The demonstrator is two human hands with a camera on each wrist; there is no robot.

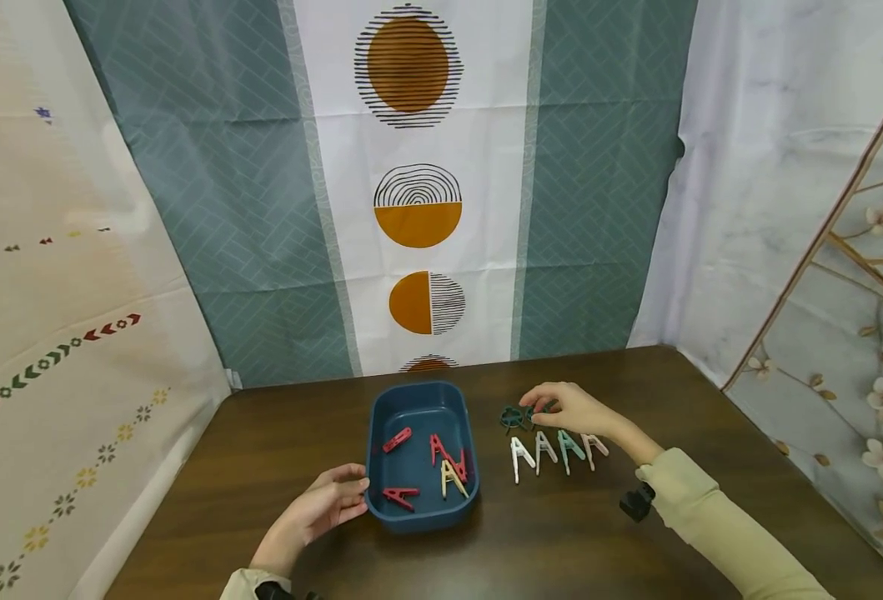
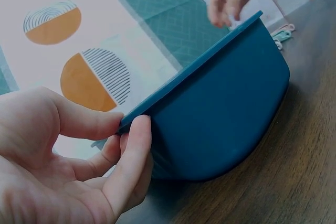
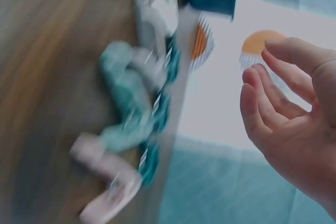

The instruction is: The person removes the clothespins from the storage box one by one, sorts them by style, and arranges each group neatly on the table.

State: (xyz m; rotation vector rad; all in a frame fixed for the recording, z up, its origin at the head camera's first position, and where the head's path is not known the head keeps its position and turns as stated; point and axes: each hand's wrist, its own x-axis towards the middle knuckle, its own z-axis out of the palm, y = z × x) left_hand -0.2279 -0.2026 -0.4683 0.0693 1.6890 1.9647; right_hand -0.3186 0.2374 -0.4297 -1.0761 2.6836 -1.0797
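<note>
My left hand (image 1: 327, 504) pinches the rim of a dark blue plastic bin (image 2: 220, 108) between thumb and fingers, at its near left side. Inside the bin lie several red clothespins (image 1: 398, 439) and one pale yellow clothespin (image 1: 452, 479). Over a row of small dark green clips (image 1: 512, 418), my right hand (image 1: 572, 408) hovers with fingers loosely bent. The right wrist view shows nothing between those fingers. Closer to me than the green clips stand a white clothespin (image 1: 519, 457), a grey one (image 1: 544, 448), a teal one (image 1: 570, 448) and a pink one (image 1: 594, 446), side by side.
The dark wooden table (image 1: 561, 533) carries everything. Behind it hangs a green and white patterned curtain (image 1: 418, 250), and pale printed cloths stand to the left and right. In the right wrist view the clothespins are blurred.
</note>
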